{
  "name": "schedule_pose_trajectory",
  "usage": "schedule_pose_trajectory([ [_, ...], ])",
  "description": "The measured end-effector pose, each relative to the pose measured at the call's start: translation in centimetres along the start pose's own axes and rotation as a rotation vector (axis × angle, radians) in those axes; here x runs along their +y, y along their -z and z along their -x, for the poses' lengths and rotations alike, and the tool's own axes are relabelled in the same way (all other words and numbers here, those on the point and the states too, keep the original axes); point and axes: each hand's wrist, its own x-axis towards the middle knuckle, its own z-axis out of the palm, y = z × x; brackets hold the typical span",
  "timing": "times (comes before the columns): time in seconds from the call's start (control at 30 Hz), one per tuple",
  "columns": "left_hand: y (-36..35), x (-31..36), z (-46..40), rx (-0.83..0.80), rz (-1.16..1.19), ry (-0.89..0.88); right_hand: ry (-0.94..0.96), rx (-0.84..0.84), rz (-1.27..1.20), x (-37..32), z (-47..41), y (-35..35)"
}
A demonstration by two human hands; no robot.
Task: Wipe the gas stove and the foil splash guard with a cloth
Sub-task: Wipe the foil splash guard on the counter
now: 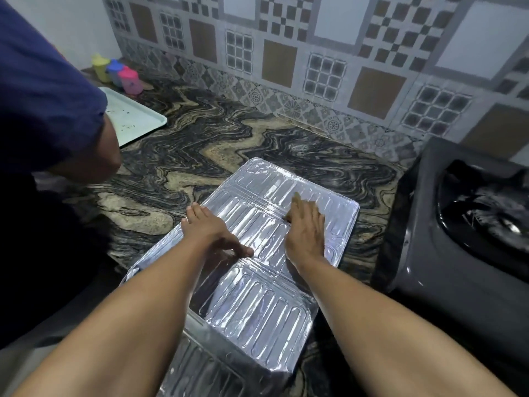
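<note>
Foil splash guard [257,305] laid flat on the marbled tabletop [177,156], its ribbed panels unfolded and running from the near edge toward the wall. Near panels seen between the two forearms; far panel under the hands.

Left hand [209,227] placed palm down on the guard's left edge, fingers spread, thumb stretched out to the right across the foil. Nothing pinched.

Right hand [306,224] pressed flat on the far panel, fingers held together and pointing away toward the wall. Whether a cloth lies beneath it cannot be told.

Gas stove [463,233] seen at the right, dark grey, just beside the guard and apart from it; a black burner pan is visible on top.

Pale green tray [134,116] noted at far left on the tabletop. Three small containers [120,74], yellow, blue and pink, grouped behind it near the patterned tile wall [329,53].

A second person's arm in a dark blue sleeve [43,81] is seen at the left edge.
</note>
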Motion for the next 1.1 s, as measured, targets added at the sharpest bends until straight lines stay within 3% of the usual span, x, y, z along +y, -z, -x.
schedule_pose_trajectory([
  [0.1, -0.2, 0.1, -0.1, -0.022, -0.004, 0.015, -0.003, -0.038, 0.046, 1.1, 1.4, -0.2],
  [0.33, 0.0, 0.4, 0.1, -0.023, 0.008, 0.009, -0.456, 0.057, 0.16, 2.8, -1.9, 0.0],
  [0.5, -0.5, 0.2, 0.1, -0.014, 0.017, -0.012, -0.547, 0.074, 0.116, 3.9, -5.1, -0.2],
  [0.6, -0.4, 0.2, -0.1, -0.006, 0.037, -0.004, -0.414, 0.053, 0.113, 3.6, -6.1, -0.5],
  [0.73, -0.7, 0.1, -0.2, -0.011, 0.026, 0.0, -0.076, -0.002, -0.058, 2.1, -5.8, -1.2],
  [0.87, -0.7, 0.3, -0.2, -0.009, 0.017, 0.018, 0.342, -0.224, -0.181, -1.5, -5.1, -0.2],
  [0.93, -0.4, 0.7, -0.1, -0.013, 0.014, 0.023, 0.434, -0.283, -0.15, -2.4, -5.1, -0.4],
  [1.0, -0.3, 0.8, -0.1, -0.01, 0.013, 0.012, 0.338, -0.191, -0.149, -1.6, -5.7, -1.0],
  [1.1, -0.5, 0.7, 0.0, 0.001, 0.022, -0.018, -0.136, 0.043, -0.03, 0.6, -7.7, -1.6],
])
